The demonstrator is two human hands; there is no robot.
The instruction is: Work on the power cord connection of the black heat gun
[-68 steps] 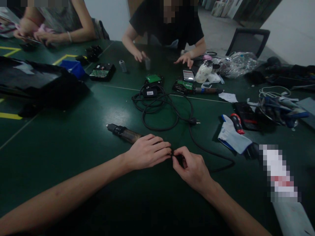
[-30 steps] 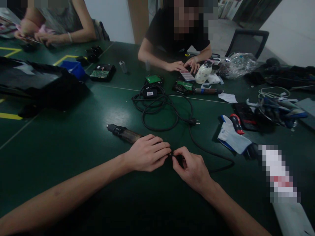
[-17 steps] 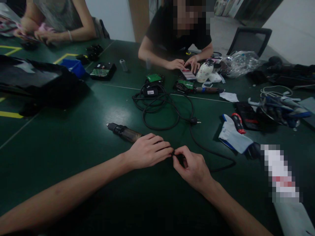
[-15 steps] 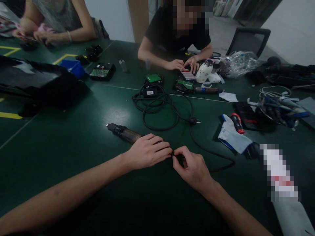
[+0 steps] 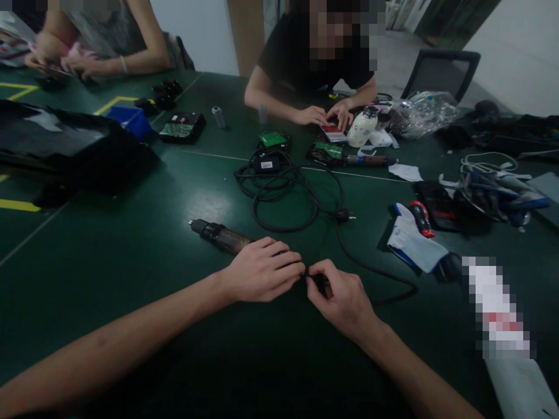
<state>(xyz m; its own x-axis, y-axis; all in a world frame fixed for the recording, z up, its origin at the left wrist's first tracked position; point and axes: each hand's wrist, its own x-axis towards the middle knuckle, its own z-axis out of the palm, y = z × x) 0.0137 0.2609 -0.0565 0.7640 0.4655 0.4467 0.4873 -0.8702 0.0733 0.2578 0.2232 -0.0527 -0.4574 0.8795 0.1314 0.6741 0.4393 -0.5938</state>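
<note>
An electric screwdriver [image 5: 222, 236] with a dark nose and brownish body lies on the green table, its bit end pointing left. My left hand [image 5: 264, 270] is closed over its rear part and hides it. Just to the right, my right hand [image 5: 340, 294] pinches a small black cable end [image 5: 306, 272] against the tool's rear between thumb and fingers. Whether that end is seated cannot be seen. From behind my right hand a black cable [image 5: 393, 273] loops back to a coil with a black adapter [image 5: 266, 164] and a two-pin plug [image 5: 344, 215].
Across the table a person [image 5: 314, 70] handles a phone-like device [image 5: 332, 132]. Another person sits far left. On the right lie a glove [image 5: 413, 241] and a red-black handle [image 5: 421, 219]. A black bag [image 5: 65, 145], a blue bin [image 5: 128, 121] and opened circuit-board units stand farther back.
My hands stay almost still at the screwdriver's rear, fingertips shifting only slightly. The device in front of the person across has tilted a little.
</note>
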